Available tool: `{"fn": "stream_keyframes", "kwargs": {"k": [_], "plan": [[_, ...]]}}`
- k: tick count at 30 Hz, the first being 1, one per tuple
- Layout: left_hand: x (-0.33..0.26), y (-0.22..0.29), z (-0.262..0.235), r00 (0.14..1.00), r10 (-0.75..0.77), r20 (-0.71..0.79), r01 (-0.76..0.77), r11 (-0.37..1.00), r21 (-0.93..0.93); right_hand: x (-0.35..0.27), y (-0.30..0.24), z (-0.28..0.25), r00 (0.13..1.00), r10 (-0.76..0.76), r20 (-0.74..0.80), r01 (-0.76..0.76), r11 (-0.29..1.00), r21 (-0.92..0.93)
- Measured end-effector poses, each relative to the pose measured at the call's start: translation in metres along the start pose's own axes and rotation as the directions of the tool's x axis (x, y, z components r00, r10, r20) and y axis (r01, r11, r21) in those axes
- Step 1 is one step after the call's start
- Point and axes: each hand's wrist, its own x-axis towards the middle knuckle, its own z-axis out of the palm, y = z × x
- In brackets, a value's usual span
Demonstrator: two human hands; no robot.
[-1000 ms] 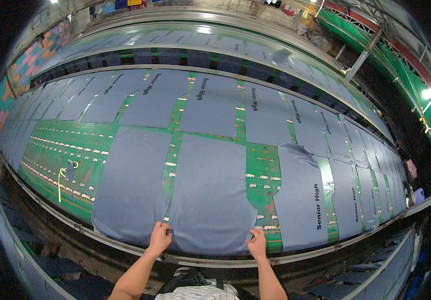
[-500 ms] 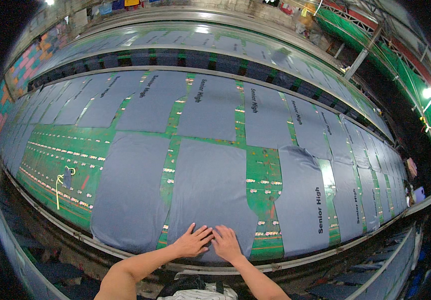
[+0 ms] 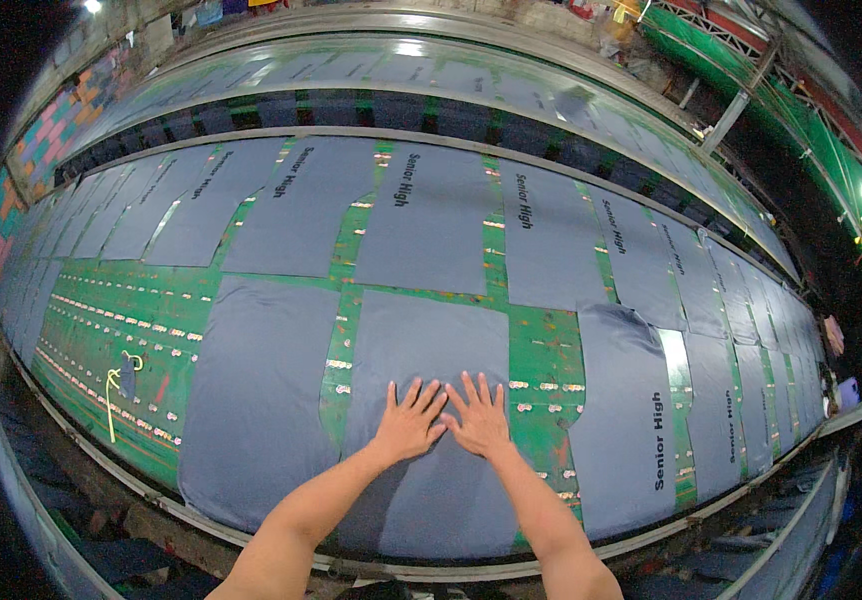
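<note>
Both hands at lower centre of the frame, on one plain grey-blue fabric panel [image 3: 431,340]. Left hand [image 3: 409,420]: flattened, fingers apart and fanned toward the upper edge, palm down. Right hand [image 3: 479,425]: likewise laid out flat, digits spread, angled slightly to the left. Thumbs come together near the panel's middle; whether they touch, cannot tell. Panel lies directly beneath both hands and runs past them on every side: a smooth stretch above the fingertips, a longer stretch below the wrists, partly shadowed by the left forearm, reaching down to the front rail [image 3: 431,573] at the bottom of the frame. Right hand sits nearer the panel's right edge; left hand nearer its left edge. Just beyond, to the left, a second plain panel [image 3: 256,400], narrow green gap between. To the right, a wider strip of green tabletop [image 3: 541,350] with rows of small pale marks, then a panel with dark lettering [image 3: 621,430]. Above the hands, across a thin green gap, an upper-row panel [image 3: 421,230], also lettered. Left of frame: a yellowish cord [image 3: 111,405] beside a small dark scrap [image 3: 128,378] on bare green.
</note>
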Motion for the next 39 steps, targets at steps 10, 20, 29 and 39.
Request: {"fn": "stream_keyframes", "kwargs": {"k": [10, 20, 29, 39], "plan": [[0.077, -0.095, -0.005, 0.910, -0.414, -0.039, 0.415, 0.908, 0.057, 0.107, 0.038, 0.002, 0.987, 0.153, 0.049, -0.152, 0.988, -0.027], [0.088, -0.096, -0.015, 0.881, -0.466, 0.088, 0.464, 0.885, 0.037, 0.073, 0.009, 0.013, 0.931, 0.360, -0.062, -0.360, 0.933, 0.012], [0.001, -0.040, -0.014, 0.930, -0.365, -0.052, 0.367, 0.929, 0.045, -0.103, -0.043, -0.001, 0.931, 0.364, -0.005, -0.363, 0.930, 0.057], [-0.094, -0.010, -0.002, 0.925, -0.378, -0.035, 0.379, 0.922, 0.079, -0.148, -0.048, 0.001, 0.949, 0.309, -0.060, -0.309, 0.951, 0.020]]}}
